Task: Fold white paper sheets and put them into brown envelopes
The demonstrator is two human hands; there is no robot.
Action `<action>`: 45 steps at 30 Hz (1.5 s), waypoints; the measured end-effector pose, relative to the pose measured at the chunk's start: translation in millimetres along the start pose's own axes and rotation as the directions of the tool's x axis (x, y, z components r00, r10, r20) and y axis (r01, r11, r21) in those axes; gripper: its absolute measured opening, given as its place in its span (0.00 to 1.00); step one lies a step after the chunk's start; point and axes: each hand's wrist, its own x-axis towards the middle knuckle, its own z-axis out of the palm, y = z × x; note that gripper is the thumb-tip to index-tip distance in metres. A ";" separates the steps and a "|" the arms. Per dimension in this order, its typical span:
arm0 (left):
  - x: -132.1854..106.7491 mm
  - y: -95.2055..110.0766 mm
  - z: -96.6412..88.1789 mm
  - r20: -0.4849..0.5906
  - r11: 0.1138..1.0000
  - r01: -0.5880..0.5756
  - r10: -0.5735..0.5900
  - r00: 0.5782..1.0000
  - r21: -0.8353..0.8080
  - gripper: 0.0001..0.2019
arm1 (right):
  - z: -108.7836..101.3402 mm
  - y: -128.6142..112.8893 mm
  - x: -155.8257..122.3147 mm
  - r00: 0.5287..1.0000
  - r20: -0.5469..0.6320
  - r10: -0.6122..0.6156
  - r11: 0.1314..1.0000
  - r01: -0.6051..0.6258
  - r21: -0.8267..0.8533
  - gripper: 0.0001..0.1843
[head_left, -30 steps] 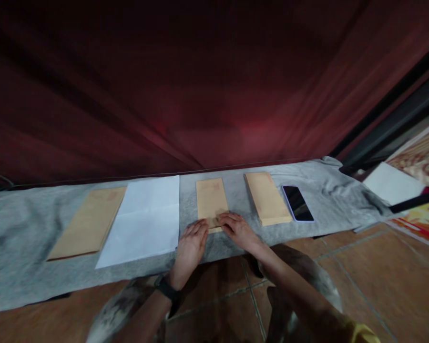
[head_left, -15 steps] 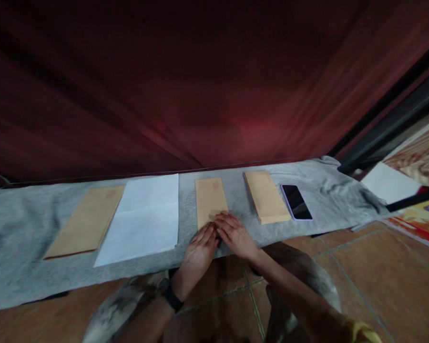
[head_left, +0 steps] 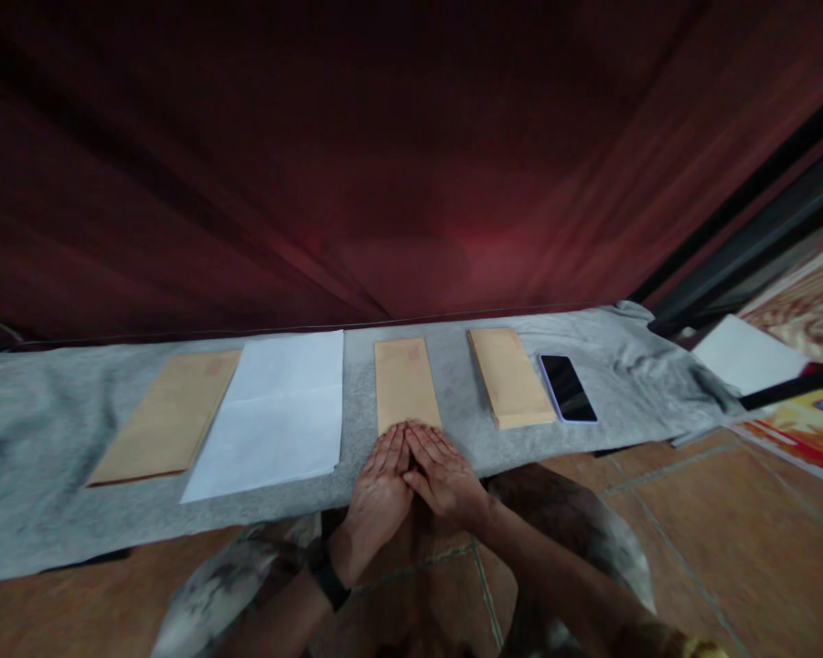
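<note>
A brown paper envelope (head_left: 406, 382) with a small reddish print lies on the grey cloth in front of me. Both hands rest side by side over its near end, which they hide. My left hand (head_left: 382, 475) lies flat with its fingers stretched out, a dark band round the wrist. Against it, my right hand (head_left: 447, 471) is also laid flat, fingers extended, its thumb touching the left hand. Neither hand grasps anything. To the right is a stack of brown envelopes (head_left: 511, 376). Left of my hands lie white paper sheets (head_left: 274, 411), beside more brown envelopes (head_left: 168, 416).
A phone (head_left: 568, 388) with a pale purple edge lies right of the stack. The grey cloth (head_left: 34, 439) covers a narrow surface backed by a dark red curtain (head_left: 398, 183). My knees are below its front edge, over a tiled floor (head_left: 713, 521). A dark frame stands at right.
My fingers have straightened and flattened at the envelope's near end. Both hands have drawn slightly toward me, showing more of the envelope. The other papers and the phone stay put.
</note>
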 end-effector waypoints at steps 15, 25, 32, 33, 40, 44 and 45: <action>-0.7 0.6 -17.4 -0.029 0.997 0.059 -0.058 0.998 0.048 0.25 | 1.5 13.4 -14.5 0.997 -0.061 0.046 0.986 -0.055 -0.156 0.33; -10.3 -8.4 -20.1 -0.068 0.987 0.119 -0.112 0.991 0.110 0.29 | -7.9 20.5 -21.2 0.991 -0.092 0.094 0.973 -0.111 -0.201 0.31; -5.9 -2.7 -24.6 -0.080 0.987 0.088 -0.077 0.994 0.135 0.30 | -10.0 18.2 -19.3 0.990 -0.096 0.104 0.975 -0.120 -0.185 0.29; -3.3 1.2 -23.8 -0.067 0.991 0.043 -0.034 0.997 0.128 0.29 | -10.5 18.2 -18.5 0.989 -0.098 0.108 0.976 -0.124 -0.178 0.28; 9.2 19.6 -8.9 0.003 0.994 -0.100 0.100 0.995 0.050 0.27 | -16.7 19.8 -10.5 0.984 -0.101 0.144 0.982 -0.155 -0.104 0.24; 8.2 18.0 -6.1 0.012 0.993 -0.103 0.103 0.995 0.053 0.27 | -10.9 10.6 -6.4 0.995 -0.066 0.075 0.995 -0.079 -0.053 0.26; 7.5 17.9 -6.0 0.011 0.992 -0.108 0.108 0.994 0.061 0.27 | -8.9 7.6 -6.0 0.997 -0.052 0.055 0.998 -0.057 -0.040 0.27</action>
